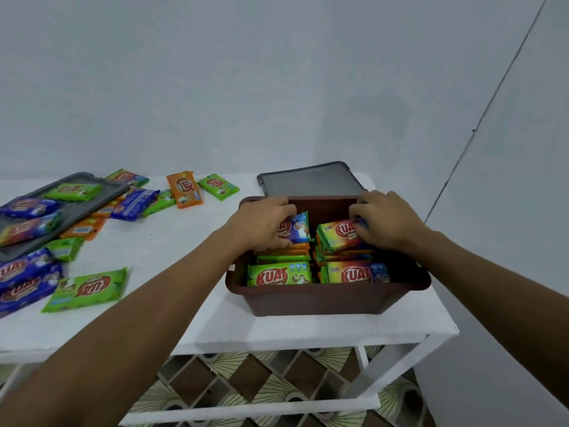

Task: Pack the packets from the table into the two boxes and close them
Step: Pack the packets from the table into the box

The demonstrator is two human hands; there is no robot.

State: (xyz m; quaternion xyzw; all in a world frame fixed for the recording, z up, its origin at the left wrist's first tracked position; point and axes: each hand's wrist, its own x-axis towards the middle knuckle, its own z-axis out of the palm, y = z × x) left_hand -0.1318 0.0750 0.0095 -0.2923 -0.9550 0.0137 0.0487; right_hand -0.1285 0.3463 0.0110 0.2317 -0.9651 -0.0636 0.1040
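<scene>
Packets in bright foil wrappers sit in two places in the head view. Many are stacked in rows inside the brown rectangular plastic box point(323, 300) at the right end of the white table point(191, 322). Plenty more lie loose at the left, among them a green foil packet point(87, 288), an orange foil packet point(184, 189) and a cluster of blue foil packets point(24, 272). Your left hand point(264, 223) has its fingers curled round a blue-ended foil packet point(297, 229) at the back left of the box. Your right hand point(388, 223) pinches an orange-and-green foil packet point(337, 235) on top of the back right stack, fingers bent over its end. By my reading you are in the filling step, seating these two in the rear rows. A flat grey plastic lid point(311, 180) lies just behind the box. A second grey plastic lid point(77, 198) sits at the left with several packets on it; whether the second box is beneath it you cannot tell. Next, press both packets level, let go and reach left for more. The box looks nearly full, so check the stacks sit below the rim before fetching the lid.
</scene>
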